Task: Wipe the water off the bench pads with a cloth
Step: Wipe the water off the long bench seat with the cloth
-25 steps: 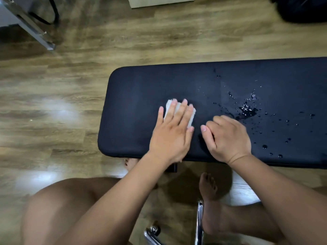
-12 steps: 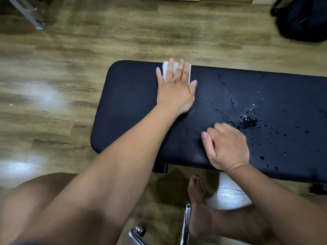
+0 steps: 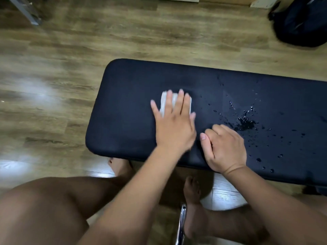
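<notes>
A dark navy bench pad [image 3: 123, 106] runs across the middle of the view. My left hand [image 3: 174, 124] lies flat on a folded white cloth [image 3: 163, 101] and presses it onto the pad with straight fingers. My right hand [image 3: 224, 147] rests beside it near the pad's front edge, fingers curled under, with nothing visible in it. A splash of water [image 3: 246, 122] and scattered droplets lie on the pad to the right of both hands.
Wooden floor [image 3: 53, 85] surrounds the bench. A black bag [image 3: 300, 22] sits at the far right. A metal leg [image 3: 26, 11] stands at the top left. My bare knees and feet are below the pad, next to a chrome tube [image 3: 182, 220].
My left hand slid the cloth out to the pad's far edge and has drawn it back toward the middle. My right hand has stayed in place.
</notes>
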Available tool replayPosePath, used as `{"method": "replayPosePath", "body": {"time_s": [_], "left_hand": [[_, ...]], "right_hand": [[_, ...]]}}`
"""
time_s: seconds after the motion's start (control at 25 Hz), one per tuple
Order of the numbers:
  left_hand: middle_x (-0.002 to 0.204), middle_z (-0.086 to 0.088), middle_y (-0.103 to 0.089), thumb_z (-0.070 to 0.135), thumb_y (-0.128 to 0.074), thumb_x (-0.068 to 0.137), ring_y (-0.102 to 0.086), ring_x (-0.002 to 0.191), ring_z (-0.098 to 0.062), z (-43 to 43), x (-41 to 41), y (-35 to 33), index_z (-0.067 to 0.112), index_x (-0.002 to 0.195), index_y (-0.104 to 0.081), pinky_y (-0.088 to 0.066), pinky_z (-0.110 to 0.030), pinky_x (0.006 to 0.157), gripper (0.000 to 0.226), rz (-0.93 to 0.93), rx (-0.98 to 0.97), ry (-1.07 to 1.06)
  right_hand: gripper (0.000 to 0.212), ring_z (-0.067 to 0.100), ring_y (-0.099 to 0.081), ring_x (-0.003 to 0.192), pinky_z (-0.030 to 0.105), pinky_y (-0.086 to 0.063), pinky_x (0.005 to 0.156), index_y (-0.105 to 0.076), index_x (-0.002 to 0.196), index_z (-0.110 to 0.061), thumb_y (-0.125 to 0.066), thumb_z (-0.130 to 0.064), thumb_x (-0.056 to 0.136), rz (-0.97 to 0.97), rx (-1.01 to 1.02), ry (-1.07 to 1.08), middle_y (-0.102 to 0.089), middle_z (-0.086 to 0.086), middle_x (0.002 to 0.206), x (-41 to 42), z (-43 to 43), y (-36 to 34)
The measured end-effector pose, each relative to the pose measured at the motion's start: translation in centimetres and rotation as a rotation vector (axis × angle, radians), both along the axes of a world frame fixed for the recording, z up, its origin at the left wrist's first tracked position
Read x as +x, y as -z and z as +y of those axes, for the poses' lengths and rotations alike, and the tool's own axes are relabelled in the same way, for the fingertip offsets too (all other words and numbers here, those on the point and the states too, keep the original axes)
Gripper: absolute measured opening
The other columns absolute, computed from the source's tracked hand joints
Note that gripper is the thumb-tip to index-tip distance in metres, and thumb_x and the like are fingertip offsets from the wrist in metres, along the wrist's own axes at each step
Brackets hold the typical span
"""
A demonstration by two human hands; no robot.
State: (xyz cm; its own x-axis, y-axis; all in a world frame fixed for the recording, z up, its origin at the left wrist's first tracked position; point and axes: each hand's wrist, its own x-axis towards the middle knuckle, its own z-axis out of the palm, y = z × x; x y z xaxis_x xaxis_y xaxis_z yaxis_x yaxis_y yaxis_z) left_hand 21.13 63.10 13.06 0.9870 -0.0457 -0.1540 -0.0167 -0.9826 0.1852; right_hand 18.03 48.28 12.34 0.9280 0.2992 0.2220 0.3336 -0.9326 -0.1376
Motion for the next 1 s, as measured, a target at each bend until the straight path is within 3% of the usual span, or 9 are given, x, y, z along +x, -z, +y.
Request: {"method": "replayPosePath", "body": {"time_s": [0.12,0.24,0.48,0.72,0.8,0.88,1.0], "left_hand": [[0.168,0.002,0.000,0.039,-0.017,0.106,0.008,0.154,-0.028,0.3,10.2,-0.7,0.018,0.159,-0.007,0.005,-0.068,0.116,0.058,0.066,0.028,-0.016],[0.168,0.002,-0.003,0.038,-0.019,0.106,0.007,0.154,-0.029,3.8,13.7,-1.0,0.020,0.159,-0.011,0.006,-0.068,0.116,0.057,0.116,-0.003,-0.034],[0.167,0.003,-0.010,0.032,-0.024,0.106,-0.003,0.154,-0.026,17.0,5.0,-0.6,0.024,0.159,-0.017,0.001,-0.064,0.119,0.054,0.006,-0.102,-0.348],[0.164,-0.005,-0.024,0.035,-0.020,0.099,-0.013,0.151,-0.039,11.1,-8.4,0.6,0.017,0.156,-0.027,-0.011,-0.063,0.117,0.060,-0.054,0.014,-0.168],[0.164,-0.006,-0.024,0.030,-0.023,0.097,-0.013,0.150,-0.043,8.4,-10.8,0.6,0.016,0.155,-0.029,-0.012,-0.069,0.114,0.060,-0.048,0.039,-0.119],[0.167,-0.005,-0.009,0.017,-0.033,0.095,0.002,0.151,-0.043,6.1,-11.0,0.1,0.017,0.158,-0.017,-0.002,-0.071,0.114,0.065,0.007,0.052,-0.008],[0.168,-0.006,0.003,0.000,-0.041,0.092,0.014,0.151,-0.039,2.2,-11.9,-1.0,0.017,0.159,-0.005,0.006,-0.066,0.117,0.078,0.070,0.020,0.381]], "right_hand": [[0.039,0.030,-0.053,0.068,0.035,-0.039,0.059,-0.053,0.065,-0.014,-0.036,-0.036,0.094,0.009,-0.009,0.004,-0.051,0.005,0.068,0.0,0.3,-0.1],[0.040,0.030,-0.054,0.068,0.033,-0.037,0.057,-0.054,0.065,-0.014,-0.036,-0.035,0.093,-0.013,-0.018,0.006,-0.051,0.004,0.068,0.1,0.1,0.0],[0.042,0.032,-0.055,0.069,0.034,-0.038,0.057,-0.054,0.065,-0.013,-0.035,-0.037,0.093,0.012,-0.026,0.001,-0.052,0.007,0.068,0.1,0.2,0.0],[0.053,0.029,-0.057,0.086,0.031,-0.031,0.063,-0.057,0.071,-0.020,-0.020,-0.047,0.099,0.233,-0.132,0.031,-0.054,0.001,0.077,0.0,0.5,-1.5],[0.056,0.028,-0.056,0.091,0.033,-0.035,0.070,-0.053,0.069,-0.018,-0.019,-0.049,0.100,0.424,0.032,0.093,-0.056,0.001,0.081,0.2,0.6,-2.8],[0.053,0.024,-0.058,0.092,0.034,-0.040,0.079,-0.059,0.068,-0.021,-0.027,-0.047,0.100,0.577,0.360,0.142,-0.062,0.002,0.087,-1.3,0.9,-4.2],[0.037,0.018,-0.063,0.085,0.036,-0.047,0.081,-0.065,0.078,-0.023,-0.040,-0.042,0.097,0.523,0.707,0.174,-0.068,-0.004,0.087,-7.2,0.2,-5.6]]}}
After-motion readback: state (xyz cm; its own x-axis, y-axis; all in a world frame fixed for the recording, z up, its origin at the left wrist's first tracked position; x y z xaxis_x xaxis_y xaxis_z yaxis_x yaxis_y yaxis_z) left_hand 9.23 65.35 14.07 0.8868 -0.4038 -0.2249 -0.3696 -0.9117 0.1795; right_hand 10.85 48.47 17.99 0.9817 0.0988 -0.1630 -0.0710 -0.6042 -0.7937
